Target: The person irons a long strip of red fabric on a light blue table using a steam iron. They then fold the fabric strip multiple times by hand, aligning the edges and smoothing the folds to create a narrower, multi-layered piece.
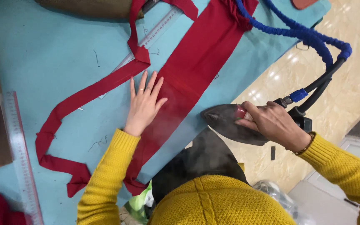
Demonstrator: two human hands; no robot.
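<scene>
Red cloth band [196, 62] is lying diagonally on my blue desk [42, 58], running toward 1 o'clock. My left hand [143, 104] is pressing it flat, grip released. My right hand [273, 123] is clenching the steam iron [230, 123] at the desk's 3 o'clock edge, floor beyond.
</scene>
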